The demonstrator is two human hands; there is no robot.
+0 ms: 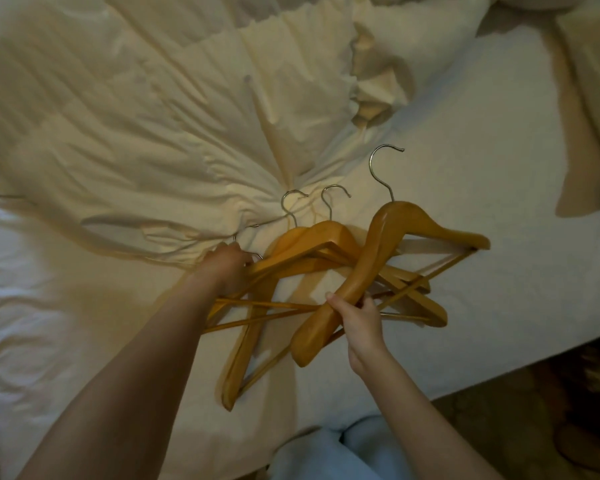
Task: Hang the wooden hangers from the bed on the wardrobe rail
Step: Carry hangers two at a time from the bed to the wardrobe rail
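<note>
Location: a bed [482, 140] covered by a white textured sheet, with a rumpled cream duvet [136, 126] spread over its left part.
Task items: a heap of honey-coloured wooden hangers with silver wire hooks [312, 251], lying crossed over one another at the near edge of the bed, where duvet meets sheet.
Count: at least four hangers; the overlap prevents an exact tally.
Top hanger: one broad-shouldered wooden hanger with a tall metal hook [378, 258] is tilted above the heap, its hook pointing away from the person, one arm reaching right and the other slanting down toward the person.
Right hand [359, 317]: closed around the lower arm of the top hanger, thumb on the upper face, fingers wrapped beneath.
Left hand [227, 268]: curled over the left end of the heap, beside two wire hooks; whether it grips a hanger or merely presses on it cannot be told.
Foreground: pale blue fabric [326, 452] at the bottom edge, on the person's lap or legs.
Floor: dark, visible at lower right past the bed's edge.
</note>
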